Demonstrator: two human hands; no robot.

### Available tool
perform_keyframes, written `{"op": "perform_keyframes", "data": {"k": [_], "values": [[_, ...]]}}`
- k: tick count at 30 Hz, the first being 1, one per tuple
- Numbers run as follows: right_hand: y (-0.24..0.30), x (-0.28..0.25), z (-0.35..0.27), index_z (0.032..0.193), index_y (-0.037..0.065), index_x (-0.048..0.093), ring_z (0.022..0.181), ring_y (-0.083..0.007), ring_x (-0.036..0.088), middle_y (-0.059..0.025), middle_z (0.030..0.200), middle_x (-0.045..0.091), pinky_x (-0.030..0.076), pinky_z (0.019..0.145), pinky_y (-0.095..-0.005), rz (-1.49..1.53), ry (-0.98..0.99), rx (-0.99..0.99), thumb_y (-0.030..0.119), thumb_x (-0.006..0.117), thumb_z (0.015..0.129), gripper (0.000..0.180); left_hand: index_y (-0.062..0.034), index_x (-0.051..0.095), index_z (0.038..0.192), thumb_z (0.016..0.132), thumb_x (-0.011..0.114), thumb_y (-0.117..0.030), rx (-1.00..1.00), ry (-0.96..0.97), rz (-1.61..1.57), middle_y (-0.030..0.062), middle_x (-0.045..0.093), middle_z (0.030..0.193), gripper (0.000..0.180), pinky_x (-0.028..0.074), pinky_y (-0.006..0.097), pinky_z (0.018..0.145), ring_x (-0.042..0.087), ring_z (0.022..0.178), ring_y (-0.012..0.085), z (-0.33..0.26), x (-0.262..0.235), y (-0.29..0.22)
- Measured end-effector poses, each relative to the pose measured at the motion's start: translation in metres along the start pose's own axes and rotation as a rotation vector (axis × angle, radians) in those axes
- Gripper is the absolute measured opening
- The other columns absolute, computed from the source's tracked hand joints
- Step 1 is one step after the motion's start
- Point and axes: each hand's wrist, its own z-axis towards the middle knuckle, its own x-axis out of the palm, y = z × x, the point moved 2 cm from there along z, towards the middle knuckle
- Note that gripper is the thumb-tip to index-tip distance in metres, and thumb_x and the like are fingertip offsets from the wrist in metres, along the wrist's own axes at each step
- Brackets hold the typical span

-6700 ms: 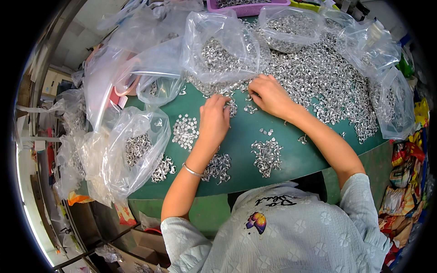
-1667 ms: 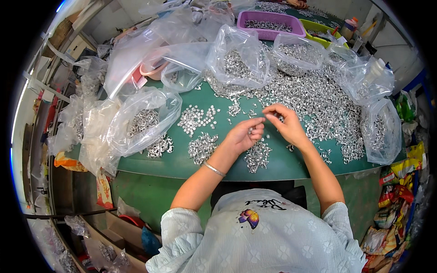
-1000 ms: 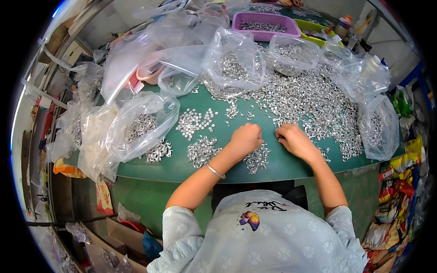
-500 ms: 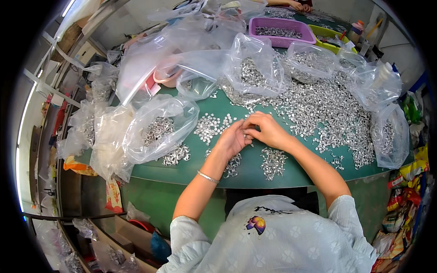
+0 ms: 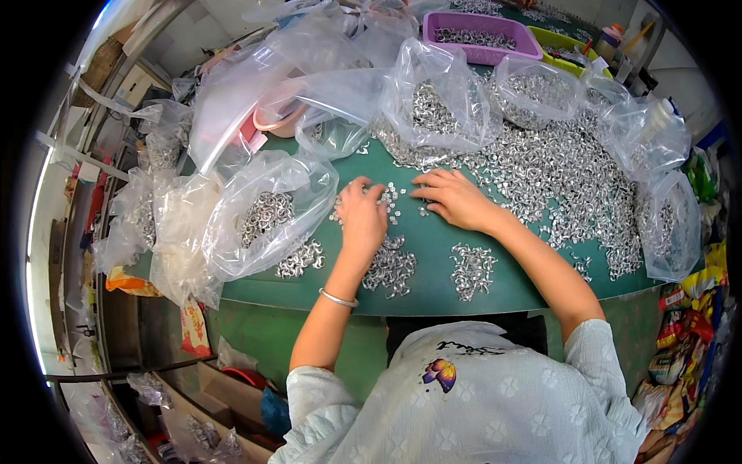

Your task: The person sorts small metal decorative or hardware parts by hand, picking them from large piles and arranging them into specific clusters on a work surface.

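Note:
My left hand point(image 5: 362, 215), with a silver bangle point(image 5: 338, 299) at the wrist, reaches palm down over a patch of small silver metal pieces point(image 5: 393, 203). Its fingers are spread and bent, the tips among the pieces. To its right, my right hand point(image 5: 457, 201) lies low over the green table point(image 5: 433, 255), fingers stretched out; one or two small pieces sit by its thumb. A pile of curved silver metal parts point(image 5: 389, 268) is beside my left wrist, and another pile point(image 5: 472, 272) lies below my right hand. What lies under either palm is hidden.
A wide heap of curved metal parts point(image 5: 568, 182) covers the table's right side. Clear plastic bags of parts point(image 5: 267, 220) stand left, behind and right. Farther back are a purple basket point(image 5: 483, 52) and a yellow-green one point(image 5: 568, 63). Colourful packets point(image 5: 671, 371) line the right.
My hands were together over the middle of the table. They have parted: the left moved left onto the small pieces, the right opened and flattened. The view has shifted slightly.

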Motion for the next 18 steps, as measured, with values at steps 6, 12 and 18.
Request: {"op": "perform_keyframes", "data": {"k": [6, 12, 18], "values": [[-0.015, -0.006, -0.022, 0.104, 0.008, 0.065, 0.115, -0.0246, 0.051, -0.0066, 0.118, 0.059, 0.037, 0.097, -0.0397, -0.132, 0.012, 0.026, 0.010, 0.069, 0.079, 0.026, -0.0062, 0.064, 0.093, 0.077, 0.072, -0.008, 0.226, 0.255, -0.234, 0.0090, 0.058, 0.093, 0.018, 0.041, 0.040, 0.078, 0.057, 0.093, 0.0284, -0.010, 0.019, -0.027], [-0.018, -0.043, -0.040, 0.102, 0.007, 0.065, 0.109, -0.0277, 0.054, -0.0077, 0.111, 0.060, 0.040, 0.095, -0.0411, 0.059, -0.030, 0.151, 0.008, 0.071, 0.076, 0.027, -0.0005, 0.062, 0.088, 0.077, 0.069, 0.000, 0.195, 0.228, -0.395, 0.0137, 0.059, 0.084, 0.012, 0.046, 0.039, 0.070, 0.059, 0.078, 0.0310, -0.005, 0.022, -0.014], [0.018, 0.004, -0.023, 0.111, 0.004, 0.063, 0.115, -0.0307, 0.053, -0.0116, 0.121, 0.059, 0.041, 0.098, -0.0423, 0.047, -0.047, -0.030, 0.011, 0.068, 0.080, 0.032, -0.0002, 0.064, 0.091, 0.076, 0.063, 0.006, 0.124, 0.038, -0.222, 0.0142, 0.060, 0.090, 0.017, 0.047, 0.041, 0.073, 0.059, 0.082, 0.0332, 0.008, 0.009, 0.006]]}}
